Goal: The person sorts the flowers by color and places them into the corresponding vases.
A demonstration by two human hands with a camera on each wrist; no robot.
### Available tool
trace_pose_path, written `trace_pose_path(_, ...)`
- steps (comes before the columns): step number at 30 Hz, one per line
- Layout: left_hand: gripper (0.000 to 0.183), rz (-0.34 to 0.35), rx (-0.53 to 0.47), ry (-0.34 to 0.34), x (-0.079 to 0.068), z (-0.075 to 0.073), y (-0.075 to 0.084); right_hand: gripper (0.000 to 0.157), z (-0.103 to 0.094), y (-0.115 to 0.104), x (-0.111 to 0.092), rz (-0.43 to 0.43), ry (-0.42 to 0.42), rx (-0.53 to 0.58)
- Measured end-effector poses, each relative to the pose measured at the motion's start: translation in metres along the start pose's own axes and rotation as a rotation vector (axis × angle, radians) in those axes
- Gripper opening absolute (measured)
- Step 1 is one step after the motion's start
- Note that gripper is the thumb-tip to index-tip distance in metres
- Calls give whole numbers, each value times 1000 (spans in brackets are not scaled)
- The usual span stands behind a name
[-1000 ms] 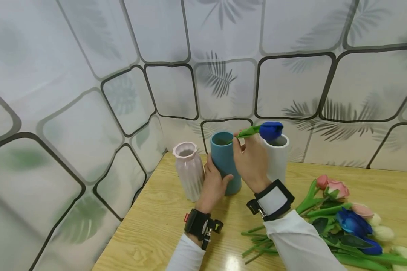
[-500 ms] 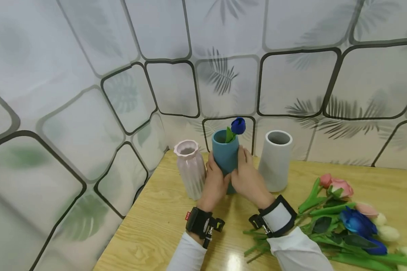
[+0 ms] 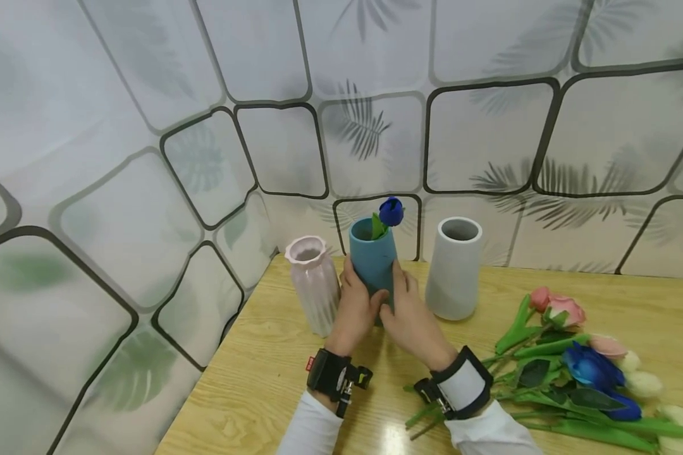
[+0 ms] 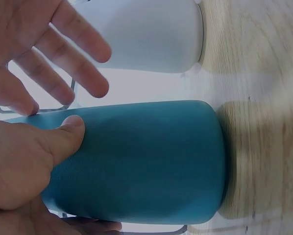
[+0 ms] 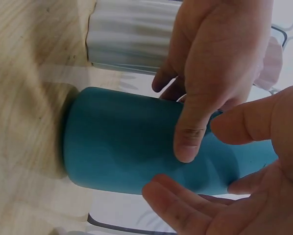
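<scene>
A blue tulip [image 3: 391, 212] stands in the teal vase [image 3: 372, 258], its bloom and a green leaf above the rim and the stem hidden inside. My left hand [image 3: 353, 313] grips the vase from the left, thumb across its front and fingers round the side. Against the opposite side is my right hand [image 3: 415, 321], with its thumb near the left thumb. In the left wrist view, several fingers [image 4: 83, 73] of the right hand are spread and fairly straight, off the teal wall [image 4: 146, 161]. The vase stands upright on the wooden table.
A pink ruffled-rim vase [image 3: 314, 287] stands close at the left, and a white vase [image 3: 454, 272] at the right. Several loose artificial flowers [image 3: 592, 366], pink, blue and white, lie on the table [image 3: 250, 379] at the right. A patterned curtain [image 3: 478, 139] hangs behind.
The right hand has put the blue tulip's stem into the teal vase, let go of it and come down onto the vase's right side. The left hand has stayed on the vase.
</scene>
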State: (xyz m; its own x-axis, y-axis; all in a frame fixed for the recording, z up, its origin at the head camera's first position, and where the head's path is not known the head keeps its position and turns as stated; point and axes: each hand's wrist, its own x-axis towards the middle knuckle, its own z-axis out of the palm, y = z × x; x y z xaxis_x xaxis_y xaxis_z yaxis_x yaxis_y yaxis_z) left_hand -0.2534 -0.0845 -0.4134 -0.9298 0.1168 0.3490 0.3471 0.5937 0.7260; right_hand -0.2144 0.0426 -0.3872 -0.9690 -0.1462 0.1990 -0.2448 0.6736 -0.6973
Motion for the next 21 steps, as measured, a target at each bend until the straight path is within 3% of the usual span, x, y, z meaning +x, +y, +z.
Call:
trace_pose_path(6,93,12,10,5,-1,0,0,76,2,4,-6,-6,-26,-11)
trace_pose_path(10,93,23,21,11,-1,1,0,66,-2,9,-14,-29,-60,-22)
trace_pose_path(14,93,-9,17,-7,0,2,0,50,-11,12,-27,-31,-89,-46)
trace_pose_path(21,95,-81,-12,-48,1,-1,2,33,-22,21,-40,4,-117,-185)
